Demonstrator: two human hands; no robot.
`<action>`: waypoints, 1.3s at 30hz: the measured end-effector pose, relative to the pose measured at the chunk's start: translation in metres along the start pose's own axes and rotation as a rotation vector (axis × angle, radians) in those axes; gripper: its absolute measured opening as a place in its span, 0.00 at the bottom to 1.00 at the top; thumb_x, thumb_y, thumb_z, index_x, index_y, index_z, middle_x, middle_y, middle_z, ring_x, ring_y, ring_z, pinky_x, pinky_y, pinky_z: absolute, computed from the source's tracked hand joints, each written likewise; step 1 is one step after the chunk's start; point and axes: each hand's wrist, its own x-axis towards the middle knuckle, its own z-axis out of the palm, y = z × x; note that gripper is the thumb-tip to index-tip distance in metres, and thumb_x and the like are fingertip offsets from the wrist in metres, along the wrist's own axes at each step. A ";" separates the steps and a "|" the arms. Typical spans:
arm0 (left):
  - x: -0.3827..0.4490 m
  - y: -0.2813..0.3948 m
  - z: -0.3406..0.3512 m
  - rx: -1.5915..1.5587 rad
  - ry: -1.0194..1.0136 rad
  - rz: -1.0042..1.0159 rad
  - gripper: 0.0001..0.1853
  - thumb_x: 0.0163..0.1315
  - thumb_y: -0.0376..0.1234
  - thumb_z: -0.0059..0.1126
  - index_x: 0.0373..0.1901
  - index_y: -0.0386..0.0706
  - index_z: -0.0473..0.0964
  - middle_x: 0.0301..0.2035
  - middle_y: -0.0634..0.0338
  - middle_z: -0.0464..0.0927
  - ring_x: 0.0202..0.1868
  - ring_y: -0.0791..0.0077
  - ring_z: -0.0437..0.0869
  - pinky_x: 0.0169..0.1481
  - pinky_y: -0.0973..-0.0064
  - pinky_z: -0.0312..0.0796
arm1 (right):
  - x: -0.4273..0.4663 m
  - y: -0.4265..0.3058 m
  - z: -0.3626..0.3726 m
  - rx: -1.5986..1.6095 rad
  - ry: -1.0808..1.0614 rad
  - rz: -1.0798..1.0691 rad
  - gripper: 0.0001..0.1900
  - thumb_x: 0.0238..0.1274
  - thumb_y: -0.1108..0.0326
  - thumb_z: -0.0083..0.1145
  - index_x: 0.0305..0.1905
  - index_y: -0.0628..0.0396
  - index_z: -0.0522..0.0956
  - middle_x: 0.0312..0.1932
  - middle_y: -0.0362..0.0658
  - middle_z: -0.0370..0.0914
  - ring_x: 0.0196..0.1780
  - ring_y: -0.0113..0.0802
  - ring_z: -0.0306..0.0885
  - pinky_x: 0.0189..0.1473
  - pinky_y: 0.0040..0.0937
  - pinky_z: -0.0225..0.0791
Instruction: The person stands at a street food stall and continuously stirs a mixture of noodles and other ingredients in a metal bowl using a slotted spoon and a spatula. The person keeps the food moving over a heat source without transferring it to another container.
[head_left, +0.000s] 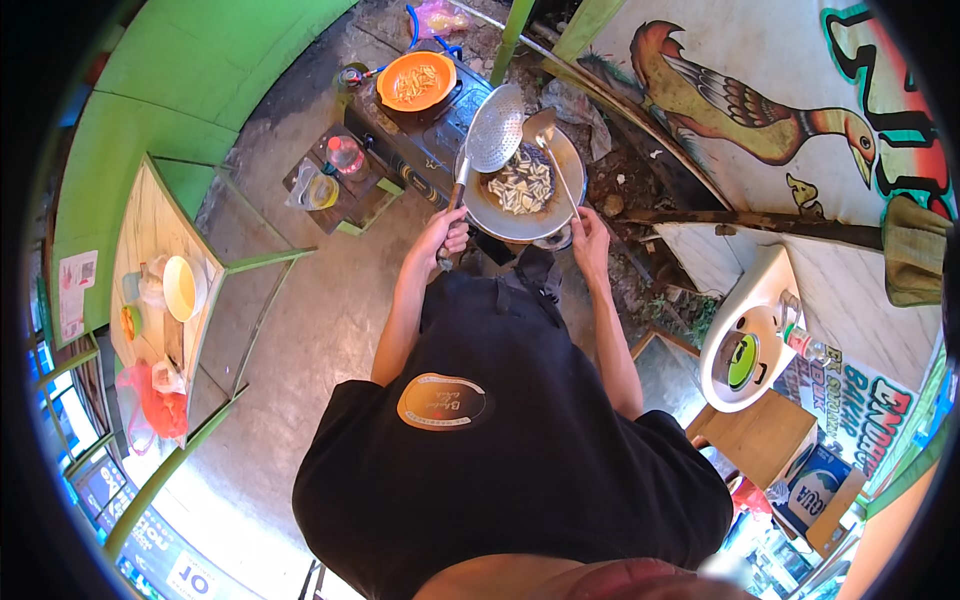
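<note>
My left hand (445, 237) grips the handle of a perforated metal skimmer (495, 129), whose round head hangs over the left back part of a wok (484, 214). Thin in my right hand (591, 241) is the handle of a metal spatula (559, 166); its blade rests near the wok's far rim. Pale cut strips of food (523, 186) lie in dark oil at the bottom of the wok. The skimmer's head hides part of the wok's far left side.
Left of the wok, the stove (420, 139) carries an orange basin (417, 81) of fried strips. A low wooden stool (337, 210) holds a red-capped bottle (346, 156) and a plastic bag (315, 189). To the right stands a white washbasin (709, 375); a table (196, 285) is at left.
</note>
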 end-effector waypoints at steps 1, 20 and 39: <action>0.001 0.000 -0.002 0.001 -0.007 0.004 0.10 0.74 0.37 0.50 0.36 0.48 0.61 0.14 0.71 0.58 0.11 0.85 0.60 0.15 0.83 0.53 | 0.001 0.006 0.003 0.060 0.004 -0.013 0.13 0.69 0.69 0.55 0.55 0.61 0.77 0.28 0.40 0.78 0.29 0.26 0.74 0.32 0.27 0.68; 0.042 0.007 0.044 0.099 -0.149 0.007 0.09 0.76 0.38 0.47 0.35 0.48 0.61 0.14 0.73 0.57 0.12 0.86 0.60 0.15 0.83 0.52 | 0.048 -0.016 -0.010 1.159 -0.207 0.613 0.17 0.78 0.68 0.42 0.63 0.63 0.69 0.26 0.34 0.62 0.21 0.17 0.53 0.19 0.18 0.49; 0.053 0.007 0.034 0.089 0.027 0.003 0.10 0.75 0.38 0.50 0.35 0.48 0.61 0.13 0.72 0.57 0.11 0.84 0.59 0.15 0.82 0.52 | 0.035 0.002 -0.022 1.320 -0.260 0.635 0.18 0.79 0.66 0.39 0.65 0.64 0.65 0.26 0.35 0.61 0.20 0.17 0.52 0.17 0.17 0.49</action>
